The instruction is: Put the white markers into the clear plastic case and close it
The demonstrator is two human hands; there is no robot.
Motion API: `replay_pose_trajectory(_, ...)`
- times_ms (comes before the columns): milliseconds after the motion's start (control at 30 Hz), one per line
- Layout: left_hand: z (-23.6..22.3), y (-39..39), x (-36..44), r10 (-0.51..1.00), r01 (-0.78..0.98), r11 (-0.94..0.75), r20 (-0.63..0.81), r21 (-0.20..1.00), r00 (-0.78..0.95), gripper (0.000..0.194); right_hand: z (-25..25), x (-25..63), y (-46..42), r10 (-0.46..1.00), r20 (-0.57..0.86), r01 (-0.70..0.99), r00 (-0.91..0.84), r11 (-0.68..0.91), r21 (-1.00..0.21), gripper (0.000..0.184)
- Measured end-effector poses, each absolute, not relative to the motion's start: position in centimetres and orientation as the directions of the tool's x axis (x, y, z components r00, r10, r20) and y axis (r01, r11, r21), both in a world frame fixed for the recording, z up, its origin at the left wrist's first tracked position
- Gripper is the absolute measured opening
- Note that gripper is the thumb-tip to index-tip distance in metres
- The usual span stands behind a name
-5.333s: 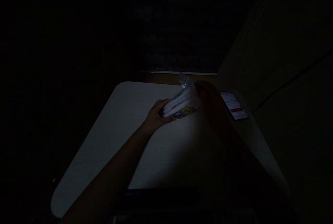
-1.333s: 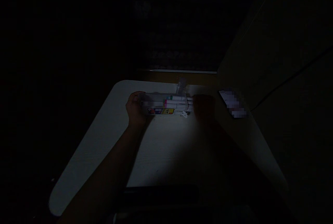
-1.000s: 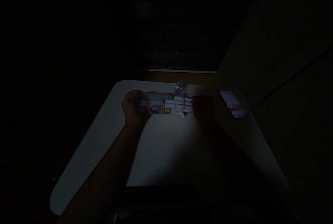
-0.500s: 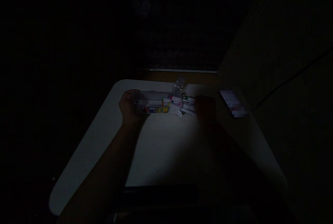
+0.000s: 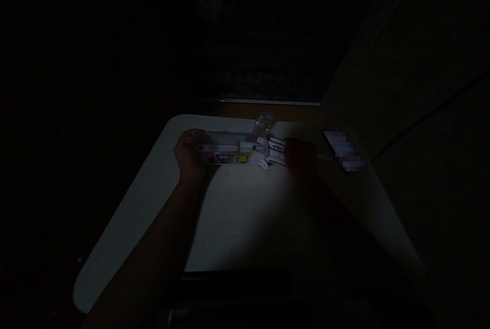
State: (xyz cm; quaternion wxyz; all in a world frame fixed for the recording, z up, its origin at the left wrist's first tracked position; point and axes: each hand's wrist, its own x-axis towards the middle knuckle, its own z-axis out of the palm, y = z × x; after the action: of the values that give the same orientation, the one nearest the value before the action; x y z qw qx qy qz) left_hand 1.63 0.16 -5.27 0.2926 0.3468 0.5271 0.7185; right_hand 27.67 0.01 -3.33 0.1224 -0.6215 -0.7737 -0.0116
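A clear plastic marker case (image 5: 225, 139) with a printed label lies on its side, its lid (image 5: 263, 122) swung up at the right end. My left hand (image 5: 188, 156) is closed round the case's left end. Inside, several white markers (image 5: 247, 144) with coloured tips show through the wall. At the case's mouth, my right hand (image 5: 300, 158) is closed on a bunch of white markers (image 5: 276, 151) that reach partly into the opening. Deep shadow hides most of the right fingers.
The pale table (image 5: 225, 217) has rounded corners. A phone (image 5: 344, 151) lies at its right side, with a dark cable (image 5: 413, 127) running off to the right. A dark bar (image 5: 235, 283) runs along the near edge. The surroundings are very dark.
My right hand has moved slightly left, and the markers in it sit a little further into the case's mouth. The left hand holds the case in nearly the same place.
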Motion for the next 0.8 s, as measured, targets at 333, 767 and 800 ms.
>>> replay_pose_trajectory(333, -5.5, 0.2, 1.1, 0.778, -0.011, -0.247, 0.192, 0.969, -0.598, 0.018, -3.0, 26.7, -0.7, 0.948, 0.22, 0.955, -0.23, 0.263, -0.136, 0.042)
replay_pose_trajectory(767, -5.8, 0.9, -1.3, 0.779, -0.082, -0.305, 0.199, 0.949, -0.594, 0.025, -3.4, 27.3, -0.4, 0.96, 0.183, 0.969, -0.214, 0.232, -0.083, 0.038)
replay_pose_trajectory(800, -5.9, 1.0, -1.7, 0.78, -0.082, -0.298, 0.193, 0.951, -0.595, 0.027, -3.4, 27.4, -0.4, 0.959, 0.182, 0.969, -0.216, 0.233, -0.081, 0.038)
